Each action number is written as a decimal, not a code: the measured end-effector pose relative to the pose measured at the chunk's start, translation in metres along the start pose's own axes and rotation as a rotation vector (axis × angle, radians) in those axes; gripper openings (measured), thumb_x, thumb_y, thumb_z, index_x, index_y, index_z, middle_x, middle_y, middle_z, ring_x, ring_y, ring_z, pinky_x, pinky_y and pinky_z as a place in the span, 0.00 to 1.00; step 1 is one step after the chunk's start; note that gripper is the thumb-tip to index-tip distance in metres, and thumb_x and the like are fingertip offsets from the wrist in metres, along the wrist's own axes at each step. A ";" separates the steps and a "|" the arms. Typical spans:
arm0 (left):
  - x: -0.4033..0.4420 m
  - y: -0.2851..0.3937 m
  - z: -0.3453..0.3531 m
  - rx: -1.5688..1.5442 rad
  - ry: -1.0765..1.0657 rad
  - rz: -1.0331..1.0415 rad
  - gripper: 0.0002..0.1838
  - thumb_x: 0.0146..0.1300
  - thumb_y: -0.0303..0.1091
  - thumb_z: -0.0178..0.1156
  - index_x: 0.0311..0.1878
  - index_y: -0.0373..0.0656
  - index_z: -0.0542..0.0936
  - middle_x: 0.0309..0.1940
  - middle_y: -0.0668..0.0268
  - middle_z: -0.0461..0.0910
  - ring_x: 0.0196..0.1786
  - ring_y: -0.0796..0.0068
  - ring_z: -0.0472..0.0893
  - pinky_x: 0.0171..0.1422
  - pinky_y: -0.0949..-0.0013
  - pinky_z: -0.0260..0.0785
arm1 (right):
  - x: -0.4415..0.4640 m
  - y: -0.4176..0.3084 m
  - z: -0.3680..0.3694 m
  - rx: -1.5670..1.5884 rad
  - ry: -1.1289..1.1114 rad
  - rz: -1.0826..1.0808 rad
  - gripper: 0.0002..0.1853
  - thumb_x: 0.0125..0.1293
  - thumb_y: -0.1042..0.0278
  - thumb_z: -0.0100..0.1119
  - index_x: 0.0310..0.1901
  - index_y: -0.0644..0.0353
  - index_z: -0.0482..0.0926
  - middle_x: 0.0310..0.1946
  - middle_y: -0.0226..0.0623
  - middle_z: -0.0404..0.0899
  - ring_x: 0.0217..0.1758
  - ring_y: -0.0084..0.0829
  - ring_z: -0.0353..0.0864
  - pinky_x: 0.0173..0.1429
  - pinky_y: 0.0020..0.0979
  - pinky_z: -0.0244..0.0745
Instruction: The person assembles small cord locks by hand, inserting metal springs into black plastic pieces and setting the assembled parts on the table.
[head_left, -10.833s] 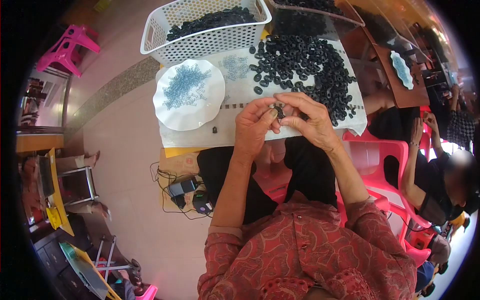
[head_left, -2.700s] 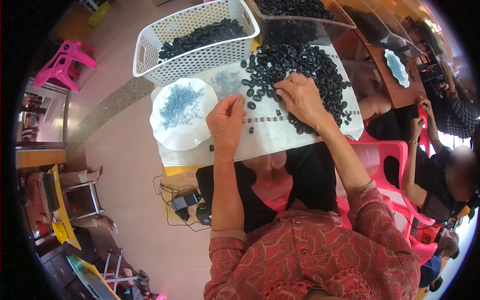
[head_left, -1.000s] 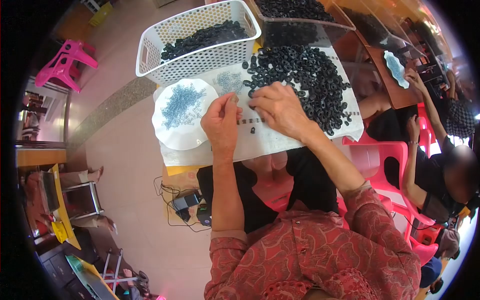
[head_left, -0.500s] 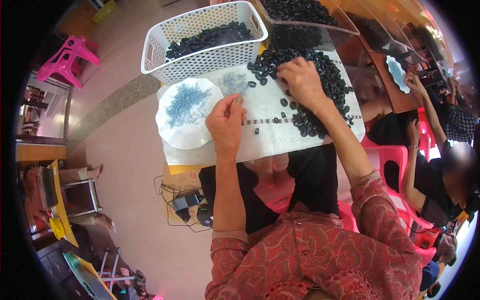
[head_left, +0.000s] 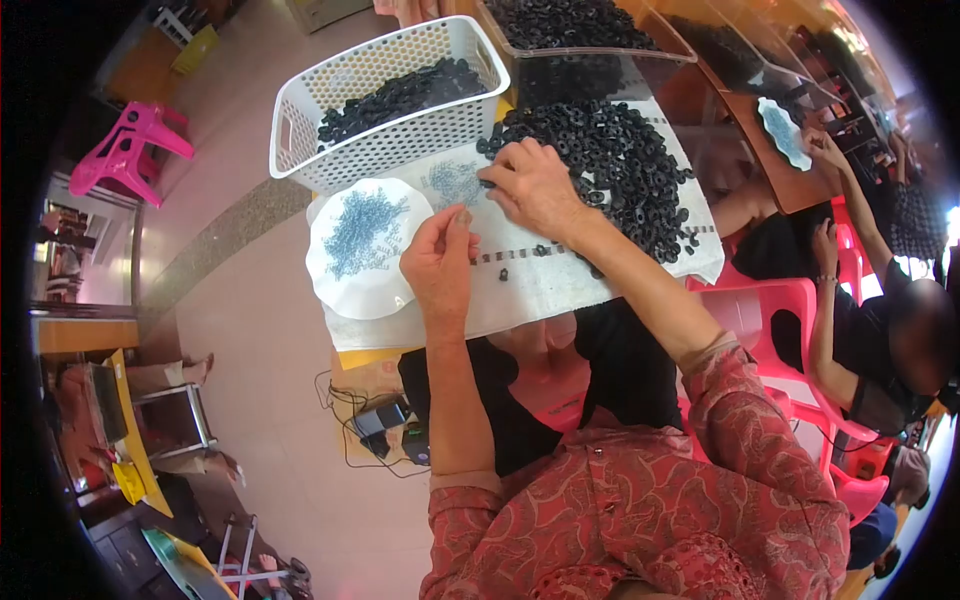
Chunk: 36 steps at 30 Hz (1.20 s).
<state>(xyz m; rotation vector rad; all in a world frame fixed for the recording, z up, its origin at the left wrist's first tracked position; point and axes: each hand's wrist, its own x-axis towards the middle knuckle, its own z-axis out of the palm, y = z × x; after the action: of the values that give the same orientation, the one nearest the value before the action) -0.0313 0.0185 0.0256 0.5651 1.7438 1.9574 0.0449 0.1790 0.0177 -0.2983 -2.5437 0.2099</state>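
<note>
My left hand (head_left: 440,258) hovers over the cloth by the plate's right edge, thumb and fingers pinched together; what they hold is hidden or too small to make out. To its upper right, my right hand (head_left: 538,188) has its fingertips closed on a small black ring-like piece (head_left: 487,183). Many such black pieces lie in a heap (head_left: 630,165) behind and right of that hand. A white scalloped plate (head_left: 385,298) carries small pale-blue clear pieces (head_left: 358,232). More clear pieces (head_left: 450,182) are scattered on the white cloth (head_left: 570,285) between plate and right hand.
A white perforated basket (head_left: 400,135) with black pieces stands behind the plate. Behind the heap is a clear plastic bin (head_left: 600,52) of black pieces. At right, another person's hand (head_left: 826,150) is near a second plate (head_left: 783,133). A pink stool (head_left: 135,150) stands at left.
My right hand has moved left from the black heap towards my left hand, with a black piece at its fingertips. My left hand stays pinched near the plate. The view has shifted slightly.
</note>
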 end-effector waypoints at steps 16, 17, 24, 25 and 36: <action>0.001 -0.001 -0.001 0.020 -0.007 0.001 0.10 0.65 0.30 0.61 0.44 0.33 0.82 0.28 0.66 0.81 0.27 0.82 0.78 0.31 0.80 0.72 | 0.012 0.069 -0.021 -0.370 0.033 -0.105 0.06 0.53 0.69 0.60 0.34 0.53 0.80 0.36 0.31 0.74 0.42 0.34 0.72 0.44 0.35 0.65; 0.000 0.000 -0.001 0.021 -0.008 -0.002 0.10 0.65 0.30 0.61 0.44 0.33 0.82 0.28 0.66 0.81 0.27 0.82 0.78 0.31 0.80 0.72 | 0.014 0.077 -0.022 -0.383 0.078 -0.113 0.05 0.53 0.69 0.59 0.33 0.53 0.80 0.35 0.31 0.74 0.42 0.34 0.72 0.43 0.35 0.64; 0.001 0.001 -0.002 0.043 -0.027 -0.017 0.11 0.66 0.30 0.60 0.46 0.33 0.82 0.32 0.64 0.82 0.28 0.81 0.78 0.32 0.79 0.72 | 0.013 0.097 -0.052 -0.026 0.098 0.169 0.06 0.58 0.68 0.62 0.38 0.55 0.84 0.37 0.36 0.79 0.43 0.41 0.78 0.46 0.38 0.74; 0.000 0.001 -0.002 0.059 -0.033 -0.015 0.11 0.66 0.30 0.59 0.46 0.34 0.82 0.35 0.63 0.83 0.29 0.81 0.79 0.32 0.79 0.72 | 0.010 0.092 -0.059 0.102 0.040 0.264 0.07 0.59 0.69 0.62 0.38 0.57 0.84 0.36 0.39 0.80 0.42 0.43 0.80 0.46 0.38 0.75; 0.000 -0.003 0.001 0.053 -0.040 0.009 0.10 0.66 0.28 0.58 0.46 0.33 0.82 0.35 0.63 0.83 0.29 0.80 0.79 0.32 0.78 0.73 | -0.019 0.063 -0.063 0.000 -0.477 0.154 0.08 0.56 0.71 0.59 0.37 0.57 0.85 0.35 0.39 0.82 0.40 0.42 0.82 0.46 0.36 0.77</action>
<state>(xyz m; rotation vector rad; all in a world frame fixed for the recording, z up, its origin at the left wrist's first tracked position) -0.0307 0.0195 0.0225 0.6275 1.7758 1.8978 0.1059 0.2401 0.0465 -0.4944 -2.9914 0.3778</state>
